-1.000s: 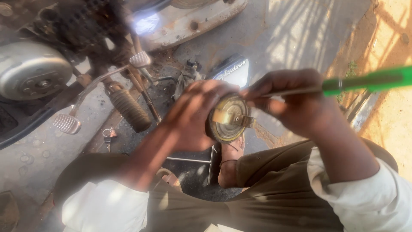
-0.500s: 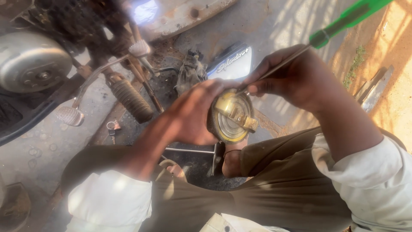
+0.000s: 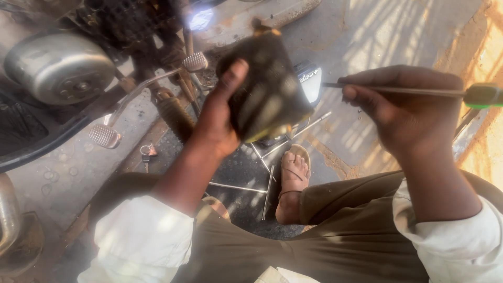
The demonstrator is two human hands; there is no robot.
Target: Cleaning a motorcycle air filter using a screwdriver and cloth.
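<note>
Silver engine cover at 10 o'clock, keys on floor below. Left hand, fingers clenched round blurred dark metal part at 12, thumb up. Right hand at 3, fingers pinching green-handled screwdriver, tip twd part, not touching.

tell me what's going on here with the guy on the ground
A person sits on the ground beside a motorcycle. The left hand holds up a dark, grimy metal part, blurred in this view. The right hand holds a screwdriver with a green handle, its tip near the part but not touching it. Metal rods and a set of keys lie on the ground near a sandalled foot.
</note>
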